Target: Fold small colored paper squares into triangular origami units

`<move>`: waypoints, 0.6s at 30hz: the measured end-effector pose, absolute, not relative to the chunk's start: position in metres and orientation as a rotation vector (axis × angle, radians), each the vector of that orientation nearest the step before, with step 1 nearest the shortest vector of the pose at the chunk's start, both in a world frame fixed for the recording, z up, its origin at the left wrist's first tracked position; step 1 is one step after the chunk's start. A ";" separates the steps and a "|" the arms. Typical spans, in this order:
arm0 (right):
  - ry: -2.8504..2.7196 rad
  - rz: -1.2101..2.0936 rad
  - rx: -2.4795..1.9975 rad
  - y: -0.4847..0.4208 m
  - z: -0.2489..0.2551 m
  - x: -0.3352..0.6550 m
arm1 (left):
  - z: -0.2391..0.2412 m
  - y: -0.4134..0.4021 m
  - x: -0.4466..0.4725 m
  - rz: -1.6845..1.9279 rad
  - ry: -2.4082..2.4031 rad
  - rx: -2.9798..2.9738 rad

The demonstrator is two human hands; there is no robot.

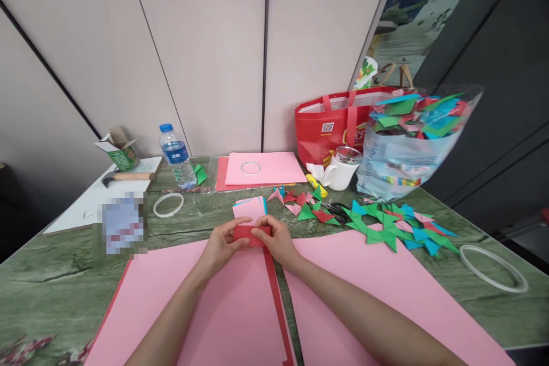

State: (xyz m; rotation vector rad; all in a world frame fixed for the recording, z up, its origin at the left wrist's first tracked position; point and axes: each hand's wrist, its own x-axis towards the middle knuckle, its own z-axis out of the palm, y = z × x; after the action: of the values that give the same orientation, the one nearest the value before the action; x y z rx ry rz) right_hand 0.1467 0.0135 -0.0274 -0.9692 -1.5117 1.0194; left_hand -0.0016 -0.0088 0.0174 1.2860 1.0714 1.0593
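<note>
A small folded red paper [251,234] is pinched between both hands near the middle of the table. My left hand [223,243] grips its left end with thumb on top. My right hand [277,240] grips its right end, fingers curled over it. Both hands rest above large pink sheets [206,309] with a red sheet edge [274,297] showing between them. A small stack of pink and blue squares [251,207] lies just beyond the hands.
Folded green, blue and red paper triangles [394,229] lie to the right, with scissors [337,210], a white mug [341,170], a glue stick [316,185], a clear bag of folded pieces [412,137] and a red bag [330,126]. A water bottle [176,155], tape rings [168,204] and a hammer [128,177] sit left.
</note>
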 end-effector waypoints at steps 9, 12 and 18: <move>-1.469 1.138 -0.904 0.011 -0.025 0.148 | 0.018 -0.007 -0.003 1.037 1.209 1.317; -1.463 1.184 -0.868 0.010 -0.023 0.148 | 0.017 -0.006 -0.003 1.091 1.245 1.303; -1.435 1.274 -0.889 0.008 -0.021 0.148 | 0.021 -0.010 -0.001 1.139 1.193 1.318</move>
State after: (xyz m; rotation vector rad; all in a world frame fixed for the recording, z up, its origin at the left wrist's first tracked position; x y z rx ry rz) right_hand 0.1477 0.0084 -0.0207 -0.8892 -1.4345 1.2738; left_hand -0.0005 -0.0096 0.0214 1.3182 1.1933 1.1390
